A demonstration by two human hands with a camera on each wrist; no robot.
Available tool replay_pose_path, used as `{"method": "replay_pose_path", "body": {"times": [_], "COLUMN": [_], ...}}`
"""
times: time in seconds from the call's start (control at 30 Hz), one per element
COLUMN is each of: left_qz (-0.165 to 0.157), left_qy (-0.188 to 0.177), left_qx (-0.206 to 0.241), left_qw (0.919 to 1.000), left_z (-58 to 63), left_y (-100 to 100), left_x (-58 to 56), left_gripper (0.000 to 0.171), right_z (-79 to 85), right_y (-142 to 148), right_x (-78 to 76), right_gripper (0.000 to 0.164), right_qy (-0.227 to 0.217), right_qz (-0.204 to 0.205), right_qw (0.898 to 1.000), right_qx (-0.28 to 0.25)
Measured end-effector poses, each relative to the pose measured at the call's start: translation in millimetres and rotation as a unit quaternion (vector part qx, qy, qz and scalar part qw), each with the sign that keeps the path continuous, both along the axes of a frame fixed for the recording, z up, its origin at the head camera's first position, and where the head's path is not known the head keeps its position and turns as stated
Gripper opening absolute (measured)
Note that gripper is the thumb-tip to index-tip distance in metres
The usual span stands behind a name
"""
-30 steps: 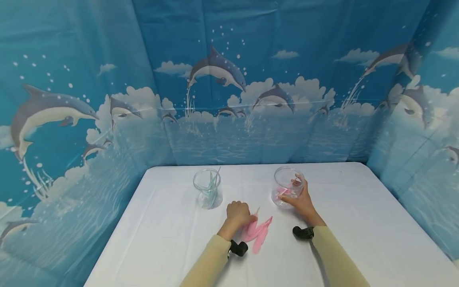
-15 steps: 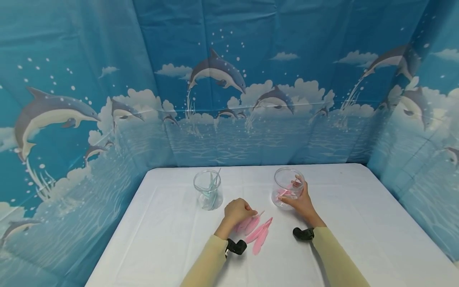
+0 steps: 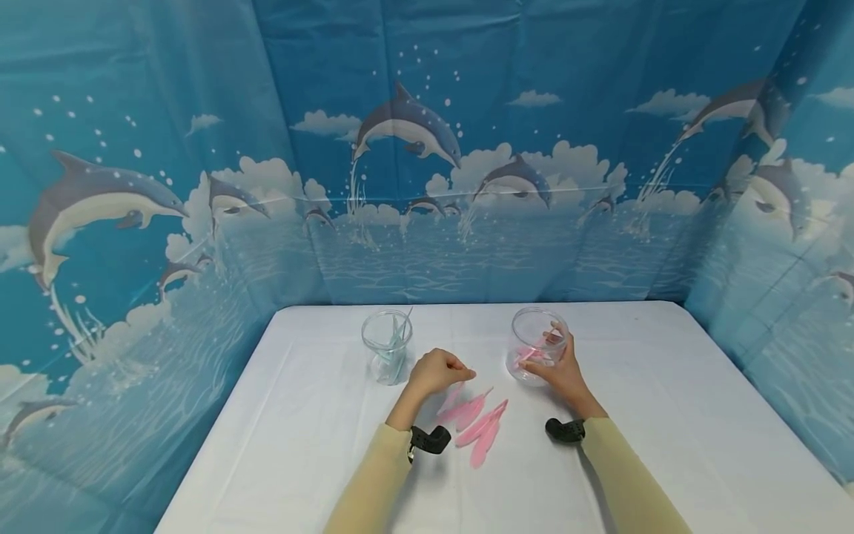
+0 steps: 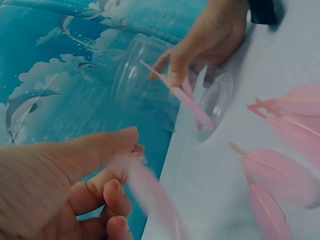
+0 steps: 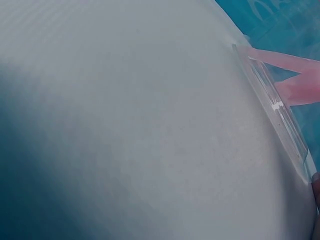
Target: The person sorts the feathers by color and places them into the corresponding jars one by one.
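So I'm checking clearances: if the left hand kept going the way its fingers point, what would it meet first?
Probably the right jar, tilted toward it and held by the right hand. The left hand, pinching a pink feather, points right across bare tablecloth. Depth is uncertain.

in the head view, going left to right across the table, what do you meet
jar with blue feathers → left hand pinching a pink feather → loose pink feathers → jar with pink feathers → right hand gripping that jar
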State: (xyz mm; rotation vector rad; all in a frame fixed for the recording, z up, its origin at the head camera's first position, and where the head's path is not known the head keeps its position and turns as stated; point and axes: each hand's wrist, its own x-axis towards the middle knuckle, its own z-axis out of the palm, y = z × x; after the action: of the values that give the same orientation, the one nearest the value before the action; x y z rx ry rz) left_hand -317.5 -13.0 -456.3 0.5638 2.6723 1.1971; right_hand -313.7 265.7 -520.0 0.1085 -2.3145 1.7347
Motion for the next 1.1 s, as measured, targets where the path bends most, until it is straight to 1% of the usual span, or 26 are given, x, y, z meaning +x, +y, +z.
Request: {"method": "replay_pose_path", "body": {"times": [0.1, 0.17, 0.2, 0.3, 0.4, 0.47, 0.53, 0.6, 0.63, 0.67, 0.7, 0.77, 0.8, 0.83, 0.87, 0.9, 0.93, 0.97, 1.1], "left_qz": [-0.021, -0.033, -0.039, -0.05, -0.045, -0.03, -0.009, 0.01, 0.017, 0.023, 0.028, 0.033, 0.035, 0.039, 0.042, 0.045, 0.046, 0.048, 0.049], "left_qy": [-0.041, -0.062, -0.067, -0.069, -0.048, -0.026, -0.002, 0.02, 0.031, 0.039, 0.043, 0.049, 0.049, 0.051, 0.05, 0.05, 0.053, 0.056, 0.064], "left_qx": [0.065, 0.107, 0.127, 0.188, 0.249, 0.294, 0.331, 0.372, 0.39, 0.405, 0.417, 0.444, 0.452, 0.455, 0.458, 0.455, 0.451, 0.442, 0.383], "left_qw": [0.9969, 0.9918, 0.9889, 0.9784, 0.9662, 0.9551, 0.9435, 0.9278, 0.9203, 0.9132, 0.9075, 0.8941, 0.8902, 0.8879, 0.8866, 0.888, 0.8896, 0.8939, 0.9201], "left_z": [2.3, 4.5, 6.6, 14.7, 25.8, 32.2, 36.6, 38.3, 42.3, 45.8, 46.3, 44.0, 42.0, 39.3, 32.6, 26.1, 21.4, 17.7, 5.9], "left_y": [0, 2, 4, 14, 31, 46, 61, 77, 83, 89, 95, 107, 113, 117, 123, 127, 130, 131, 129], "left_x": [-3.7, -7.1, -9.0, -18.3, -29.4, -36.7, -42.6, -48.0, -46.7, -45.1, -46.2, -48.5, -48.8, -49.1, -52.2, -54.8, -54.6, -53.4, -48.3], "left_gripper": [0.02, 0.021, 0.021, 0.022, 0.025, 0.025, 0.026, 0.025, 0.025, 0.025, 0.025, 0.024, 0.025, 0.024, 0.024, 0.023, 0.022, 0.022, 0.026], "right_z": [10.8, 13.2, 14.1, 15.2, 14.3, 12.3, 5.8, -4.0, -7.9, -8.4, -8.4, -4.9, -1.8, 1.7, 4.4, 4.2, 4.1, 4.4, 7.4], "right_y": [-4, -4, -5, -4, -2, 0, 2, 6, 6, 6, 5, 2, 0, -2, -4, -5, -5, -6, -6], "right_x": [6.5, 8.5, 8.9, 9.7, 8.8, 7.5, 3.2, -2.5, -4.8, -4.9, -5.0, -2.2, 0.1, 2.8, 5.1, 5.5, 6.0, 6.5, 6.8], "right_gripper": [0.097, 0.097, 0.097, 0.098, 0.098, 0.099, 0.1, 0.101, 0.101, 0.101, 0.101, 0.1, 0.099, 0.099, 0.099, 0.098, 0.098, 0.098, 0.098], "right_qy": [-0.006, -0.011, -0.011, -0.005, 0.002, 0.005, 0.007, 0.011, 0.011, 0.01, 0.012, 0.014, 0.014, 0.013, 0.013, 0.014, 0.013, 0.012, 0.01], "right_qz": [-0.006, -0.011, -0.012, -0.01, -0.009, -0.007, -0.008, -0.011, -0.012, -0.012, -0.012, -0.009, -0.006, -0.004, -0.002, -0.002, -0.003, -0.004, -0.009], "right_qw": [1.0, 1.0, 1.0, 1.0, 1.0, 1.0, 1.0, 1.0, 1.0, 1.0, 1.0, 1.0, 1.0, 1.0, 1.0, 1.0, 1.0, 1.0, 1.0], "right_qx": [0.004, 0.007, 0.008, 0.008, 0.003, -0.001, -0.004, -0.002, -0.002, -0.002, -0.007, -0.014, -0.017, -0.019, -0.021, -0.022, -0.02, -0.017, -0.009]}}
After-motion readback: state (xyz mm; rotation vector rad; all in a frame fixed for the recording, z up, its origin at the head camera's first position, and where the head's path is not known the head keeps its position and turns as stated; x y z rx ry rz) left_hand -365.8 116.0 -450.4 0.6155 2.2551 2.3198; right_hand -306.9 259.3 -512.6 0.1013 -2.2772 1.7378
